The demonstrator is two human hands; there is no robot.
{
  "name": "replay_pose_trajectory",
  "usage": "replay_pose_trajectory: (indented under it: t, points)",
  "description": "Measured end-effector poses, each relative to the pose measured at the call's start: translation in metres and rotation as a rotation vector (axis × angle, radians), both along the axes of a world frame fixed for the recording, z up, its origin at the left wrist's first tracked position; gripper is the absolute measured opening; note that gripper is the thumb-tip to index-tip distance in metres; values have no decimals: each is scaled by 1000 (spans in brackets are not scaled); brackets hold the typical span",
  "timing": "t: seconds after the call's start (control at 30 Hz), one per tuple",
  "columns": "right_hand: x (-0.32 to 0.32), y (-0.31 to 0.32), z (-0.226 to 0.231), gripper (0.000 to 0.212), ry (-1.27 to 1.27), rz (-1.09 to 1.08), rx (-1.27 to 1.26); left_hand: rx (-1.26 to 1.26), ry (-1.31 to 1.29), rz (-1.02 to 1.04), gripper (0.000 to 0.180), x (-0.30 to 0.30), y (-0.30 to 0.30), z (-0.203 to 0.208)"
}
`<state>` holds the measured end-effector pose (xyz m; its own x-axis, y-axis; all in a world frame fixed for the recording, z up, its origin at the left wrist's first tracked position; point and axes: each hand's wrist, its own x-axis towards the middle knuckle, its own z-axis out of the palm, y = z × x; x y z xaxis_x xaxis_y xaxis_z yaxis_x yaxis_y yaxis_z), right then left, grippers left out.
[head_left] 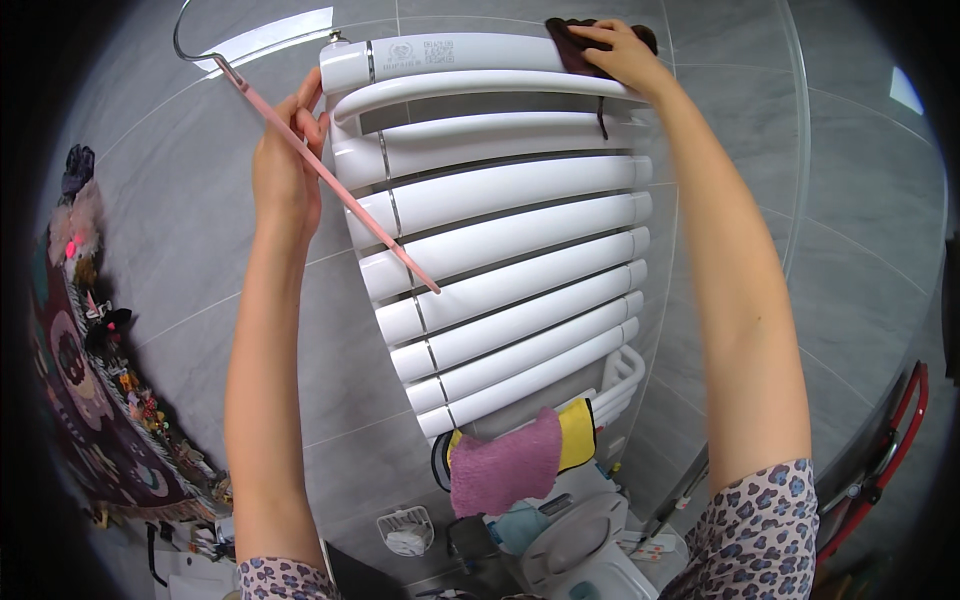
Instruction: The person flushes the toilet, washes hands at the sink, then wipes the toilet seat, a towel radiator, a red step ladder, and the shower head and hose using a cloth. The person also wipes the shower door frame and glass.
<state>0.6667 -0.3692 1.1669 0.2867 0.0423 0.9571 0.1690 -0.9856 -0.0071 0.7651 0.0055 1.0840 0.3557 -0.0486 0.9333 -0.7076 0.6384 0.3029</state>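
Observation:
A white towel radiator (500, 217) with several curved flat bars is fixed to the wall before me. My left hand (288, 160) is raised at its upper left end, fingers bent round a pink clothes hanger (345, 195) and fingertips close to the end of the top bar. The hanger slants down across the bars, its bare metal hook (178, 35) pointing up to the left. At the far right of the top bar, my right hand (625, 60) grips a dark brown cloth (575, 45) against the bar. A thin dark strap (602, 118) dangles below it.
A purple fluffy cloth (505, 465) and a yellow cloth (577, 432) hang at the radiator's lower end, above a toilet (575, 540). A white wire basket (405, 530) is on the wall. Decorated fabric (95, 400) hangs left; a red-framed object (880, 465) stands right.

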Motion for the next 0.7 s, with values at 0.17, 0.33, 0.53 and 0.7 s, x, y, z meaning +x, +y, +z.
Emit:
replay_pose_trajectory:
  t: [0.17, 0.33, 0.53, 0.7]
  points:
    - [5, -47, 6, 55, -88, -71, 93, 40, -33, -16, 42, -7, 5, 2]
    - [5, -54, 13, 45, 27, -298, 168, 76, -78, 25, 47, -8, 5, -2]
    - [6, 20, 13, 40, -69, -329, -95, 97, -100, 44, 54, 3, 9, 1]
    - [-2, 150, 5, 36, 15, -58, -179, 52, 30, -19, 45, -14, 2, 0]
